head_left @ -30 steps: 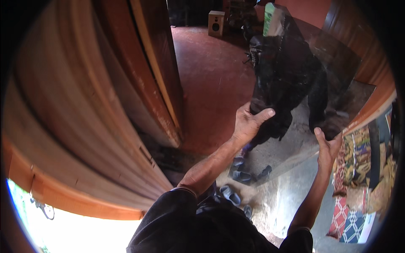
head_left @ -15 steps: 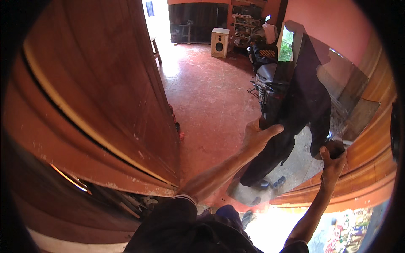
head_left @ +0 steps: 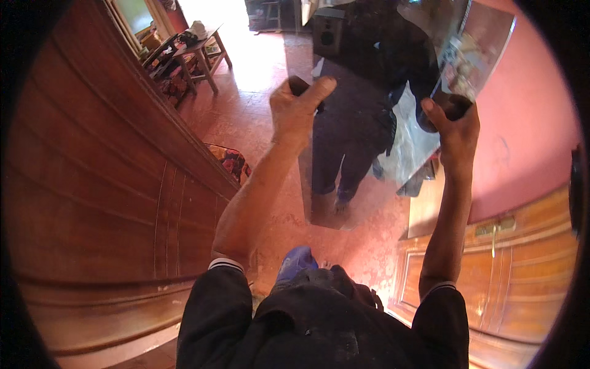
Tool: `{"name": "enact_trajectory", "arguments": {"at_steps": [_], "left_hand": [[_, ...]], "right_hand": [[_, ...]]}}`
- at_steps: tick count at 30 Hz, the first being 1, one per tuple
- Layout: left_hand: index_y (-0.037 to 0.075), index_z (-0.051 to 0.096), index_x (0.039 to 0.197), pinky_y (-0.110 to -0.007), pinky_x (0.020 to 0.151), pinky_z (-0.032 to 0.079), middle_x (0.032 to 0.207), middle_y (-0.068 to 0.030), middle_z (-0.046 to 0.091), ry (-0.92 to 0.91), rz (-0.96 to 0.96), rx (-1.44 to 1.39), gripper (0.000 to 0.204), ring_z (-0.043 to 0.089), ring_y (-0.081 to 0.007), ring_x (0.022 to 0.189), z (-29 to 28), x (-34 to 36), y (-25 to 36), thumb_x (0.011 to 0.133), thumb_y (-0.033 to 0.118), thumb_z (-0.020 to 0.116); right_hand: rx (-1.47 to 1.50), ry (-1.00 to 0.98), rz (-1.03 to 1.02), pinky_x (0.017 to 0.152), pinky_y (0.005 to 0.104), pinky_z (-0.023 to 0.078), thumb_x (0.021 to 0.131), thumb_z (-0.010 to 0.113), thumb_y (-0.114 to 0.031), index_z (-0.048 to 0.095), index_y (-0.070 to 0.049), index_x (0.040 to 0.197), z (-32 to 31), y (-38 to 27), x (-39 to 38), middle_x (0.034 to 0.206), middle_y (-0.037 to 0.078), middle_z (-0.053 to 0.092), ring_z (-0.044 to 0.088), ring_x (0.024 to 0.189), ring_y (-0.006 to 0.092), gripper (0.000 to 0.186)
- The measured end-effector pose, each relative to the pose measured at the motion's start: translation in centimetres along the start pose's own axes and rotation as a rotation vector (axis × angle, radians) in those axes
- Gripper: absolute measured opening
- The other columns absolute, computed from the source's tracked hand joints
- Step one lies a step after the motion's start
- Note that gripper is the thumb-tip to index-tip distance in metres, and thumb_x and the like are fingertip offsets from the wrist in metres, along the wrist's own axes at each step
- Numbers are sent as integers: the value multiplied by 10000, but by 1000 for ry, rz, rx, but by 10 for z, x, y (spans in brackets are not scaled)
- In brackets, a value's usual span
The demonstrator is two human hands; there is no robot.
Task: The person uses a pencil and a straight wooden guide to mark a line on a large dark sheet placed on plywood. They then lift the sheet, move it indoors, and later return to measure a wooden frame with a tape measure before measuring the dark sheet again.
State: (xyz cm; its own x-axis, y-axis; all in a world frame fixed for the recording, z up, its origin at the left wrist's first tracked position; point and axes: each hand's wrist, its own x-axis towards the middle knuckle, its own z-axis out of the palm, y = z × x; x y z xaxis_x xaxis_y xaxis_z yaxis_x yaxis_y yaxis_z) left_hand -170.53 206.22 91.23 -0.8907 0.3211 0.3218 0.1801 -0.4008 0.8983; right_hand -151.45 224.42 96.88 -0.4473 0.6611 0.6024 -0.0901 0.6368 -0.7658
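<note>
Currently holding a see-through pane (head_left: 353,141) by opposite edges in the closed grip of left hand (head_left: 294,111) and right hand (head_left: 456,126), before a speaker box (head_left: 328,26) with round cone (head_left: 327,38) inside.

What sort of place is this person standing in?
Probably a home's front room, just inside a doorway: a brown panelled wooden door with a metal handle, a small rectangular wooden table and a pink painted wall suggest it.

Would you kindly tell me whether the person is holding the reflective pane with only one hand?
No, the left hand and the right hand both grip the reflective pane, one at each side.
</note>
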Motion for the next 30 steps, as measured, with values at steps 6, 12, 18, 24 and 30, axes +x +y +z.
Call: {"name": "enact_trajectory", "arguments": {"at_steps": [6, 12, 18, 24, 30], "left_hand": [[87, 597, 727, -244, 504, 372, 654, 27, 542, 148, 73, 26, 407, 475, -76, 570, -45, 168, -48, 721, 360, 898], [102, 568, 726, -233, 514, 379, 662, 30, 533, 199, 71, 29, 373, 480, -67, 580, -77, 334, -100, 741, 299, 885], [98, 564, 723, -239, 518, 403, 655, 18, 543, 176, 94, 42, 401, 496, -79, 577, -100, 507, -145, 741, 335, 887], [77, 561, 714, -243, 519, 408, 650, 2, 553, 251, 99, 155, 408, 509, -82, 572, -114, 681, -205, 738, 323, 885], [79, 563, 710, -245, 513, 410, 637, 6, 552, 295, 152, 128, 391, 505, -82, 557, -137, 842, -251, 752, 305, 879]], "right_hand": [[122, -157, -123, 689, 276, 478, 717, 892, -321, 589, 9, 1025, 157, 51, 128, 806, 38, 632, 584, 711, 134, 544], [81, -171, 13, 744, 312, 509, 694, 916, -326, 596, 22, 1031, 306, 119, 246, 889, 86, 688, 632, 770, 168, 580], [143, -212, -17, 658, 275, 488, 683, 907, -405, 556, 13, 1029, 434, 172, 365, 825, 61, 619, 595, 719, 139, 646], [123, -202, -47, 672, 292, 486, 686, 911, -379, 558, 3, 1023, 571, 251, 500, 843, 62, 613, 586, 743, 147, 619], [135, -269, 26, 699, 304, 476, 647, 919, -437, 558, 2, 1020, 716, 302, 628, 846, 51, 590, 550, 758, 143, 679]]}}
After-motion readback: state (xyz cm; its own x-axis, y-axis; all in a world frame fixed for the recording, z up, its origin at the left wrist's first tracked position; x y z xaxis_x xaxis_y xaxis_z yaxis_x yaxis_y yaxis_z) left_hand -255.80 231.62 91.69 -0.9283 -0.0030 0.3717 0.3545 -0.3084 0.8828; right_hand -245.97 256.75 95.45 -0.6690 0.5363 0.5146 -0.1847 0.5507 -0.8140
